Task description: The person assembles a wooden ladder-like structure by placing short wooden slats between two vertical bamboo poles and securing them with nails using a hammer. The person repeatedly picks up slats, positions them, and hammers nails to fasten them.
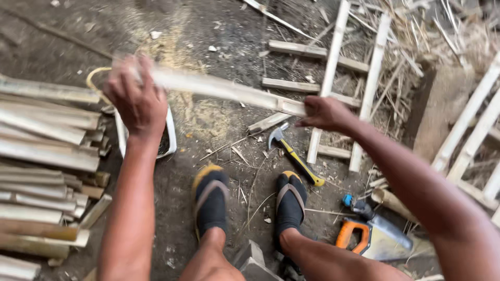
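Both my hands grip one bamboo strip (224,88), held level over the dirt: left hand (133,99) closed on one end, right hand (325,113) on the other. Below: hammer (292,153), handsaw (372,229). Split-bamboo stack (41,171) crowds my left.

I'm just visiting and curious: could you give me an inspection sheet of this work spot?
Surface: dirt floor strewn with chips and sawdust.
Job's things: pale bamboo strip, held level.
Clutter: hammer, orange-handled saw, stacked bamboo slats, ladder-like frame, white tub.
Grip: left hand and right hand each closed on the strip.
Cables: nothing seen.
Surroundings: dry straw; feet in sandals.
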